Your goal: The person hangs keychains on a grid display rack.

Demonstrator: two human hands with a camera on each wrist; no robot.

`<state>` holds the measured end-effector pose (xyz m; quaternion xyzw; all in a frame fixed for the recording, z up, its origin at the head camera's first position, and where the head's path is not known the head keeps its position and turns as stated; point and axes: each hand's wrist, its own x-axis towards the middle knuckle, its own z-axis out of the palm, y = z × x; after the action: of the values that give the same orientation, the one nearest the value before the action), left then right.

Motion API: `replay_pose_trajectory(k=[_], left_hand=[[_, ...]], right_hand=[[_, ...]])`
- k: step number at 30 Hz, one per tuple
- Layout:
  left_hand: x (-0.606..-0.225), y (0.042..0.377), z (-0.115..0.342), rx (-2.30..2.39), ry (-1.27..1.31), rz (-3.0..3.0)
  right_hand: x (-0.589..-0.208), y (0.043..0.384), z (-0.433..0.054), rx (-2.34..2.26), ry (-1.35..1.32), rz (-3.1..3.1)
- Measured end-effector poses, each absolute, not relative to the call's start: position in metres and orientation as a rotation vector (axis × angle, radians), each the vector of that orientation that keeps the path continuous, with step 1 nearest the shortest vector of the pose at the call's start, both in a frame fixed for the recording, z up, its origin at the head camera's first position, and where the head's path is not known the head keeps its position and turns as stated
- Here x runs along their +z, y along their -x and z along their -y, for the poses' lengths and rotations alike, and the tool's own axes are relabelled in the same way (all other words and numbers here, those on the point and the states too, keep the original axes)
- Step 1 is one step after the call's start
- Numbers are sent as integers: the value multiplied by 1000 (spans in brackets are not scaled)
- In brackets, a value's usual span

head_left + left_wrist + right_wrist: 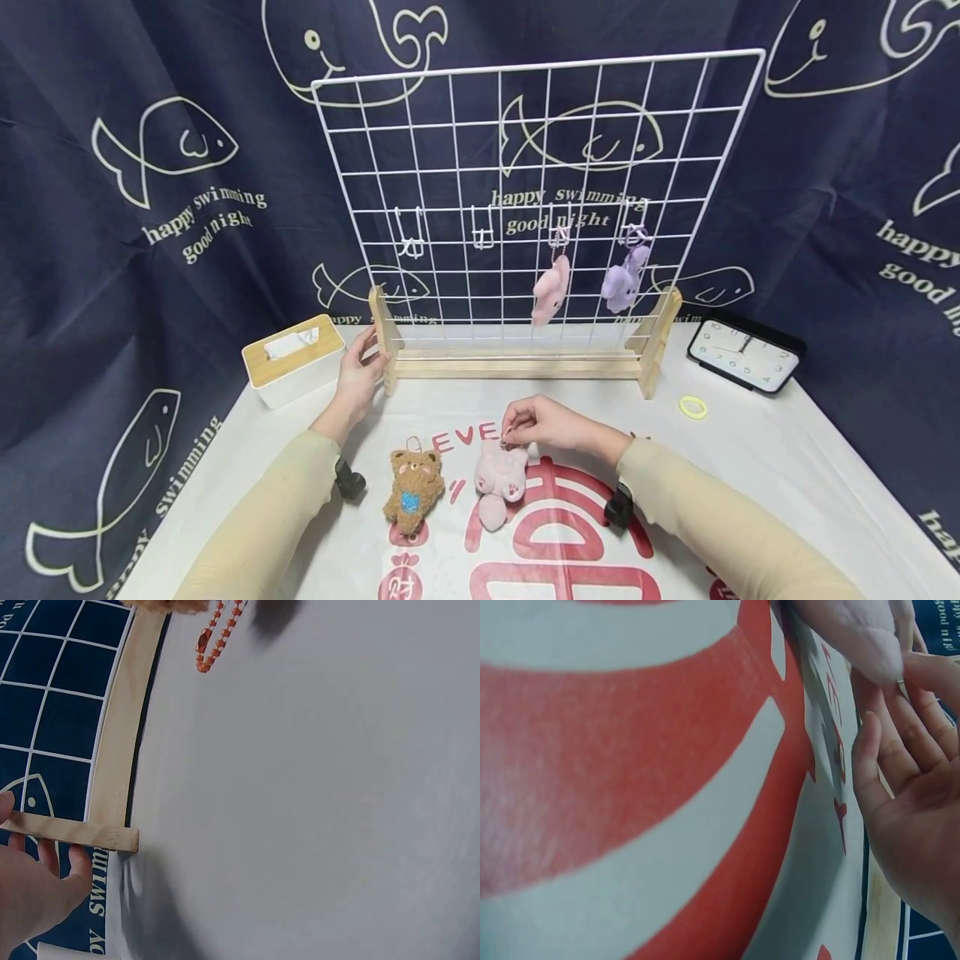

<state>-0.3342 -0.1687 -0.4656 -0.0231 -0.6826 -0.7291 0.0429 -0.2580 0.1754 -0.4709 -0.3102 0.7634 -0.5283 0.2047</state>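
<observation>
My right hand [551, 423] pinches the top loop of a pale pink plush keychain [501, 475], which hangs tail-down just over or against the table; the head view cannot tell which. Part of the plush [855, 634] shows beside the fingers in the right wrist view. At the rack's left end, my left hand [362, 375] grips the wooden side post [71, 829], thumb on one side and fingers on the other. A brown bear plush keychain [414, 492] with a blue belly patch lies between the arms. Its orange bead chain [212, 645] shows in the left wrist view.
A white wire grid rack [517, 167] stands at the back with several hooks. From two hooks hang a pink plush [552, 290] and a purple plush [622, 282]. A tissue box [300, 367] stands left; a clock [744, 354] and yellow ring [693, 407] are right.
</observation>
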Motion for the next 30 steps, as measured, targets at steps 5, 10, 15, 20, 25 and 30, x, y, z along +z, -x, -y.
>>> replay_pose_trajectory(k=[5, 10, 15, 20, 25, 30], left_hand=[[-466, 334, 168, -2233, 67, 2089], [-465, 334, 169, -2238, 65, 2090], [-465, 334, 169, -2243, 68, 2087], [-465, 334, 169, -2233, 65, 2095], [-465, 335, 168, -2239, 71, 2088], [-466, 335, 169, -2246, 68, 2080]], right_hand=[[-468, 259, -173, -1547, 858, -2159], [-460, 258, -170, -1624, 833, -2149], [-451, 258, -168, -1629, 806, -2162], [-441, 259, -165, -1613, 784, -2175], [-431, 260, -163, -1646, 769, -2149], [-421, 264, -161, -1674, 805, -2148]])
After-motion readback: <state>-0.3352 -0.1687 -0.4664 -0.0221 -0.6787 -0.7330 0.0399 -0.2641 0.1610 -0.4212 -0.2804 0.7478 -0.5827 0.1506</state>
